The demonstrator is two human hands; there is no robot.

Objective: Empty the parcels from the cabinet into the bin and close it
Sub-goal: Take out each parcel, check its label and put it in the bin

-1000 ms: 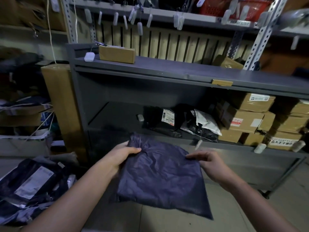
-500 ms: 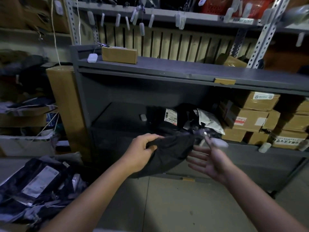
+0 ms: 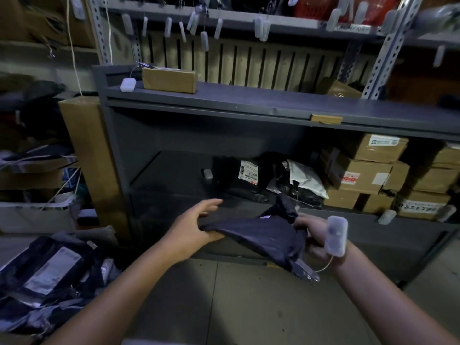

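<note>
A dark purple-grey soft parcel (image 3: 263, 239) hangs between my hands in front of the grey metal cabinet (image 3: 224, 103). My left hand (image 3: 191, 227) pinches its left edge, thumb underneath and fingers stretched out on top. My right hand (image 3: 315, 236) grips the parcel's right end, with a white tag (image 3: 336, 235) on a string lying over the wrist. Inside the cabinet (image 3: 159, 192) lie black bagged parcels (image 3: 246, 173), a white bag (image 3: 307, 179) and stacked cardboard boxes (image 3: 361, 175). A heap of dark parcels (image 3: 44, 277) lies at the lower left.
A tall cardboard box (image 3: 92, 158) leans against the cabinet's left side. On the cabinet top sit a small brown box (image 3: 169, 79) and a white tag (image 3: 127, 84). Several white tags hang from the upper rack (image 3: 199, 13). Bare tiled floor (image 3: 236, 307) lies below my arms.
The parcel was held flat and spread one second ago; now it is bunched and stretched between both hands. My right hand has closed on its right end, and the white tag swung over that wrist.
</note>
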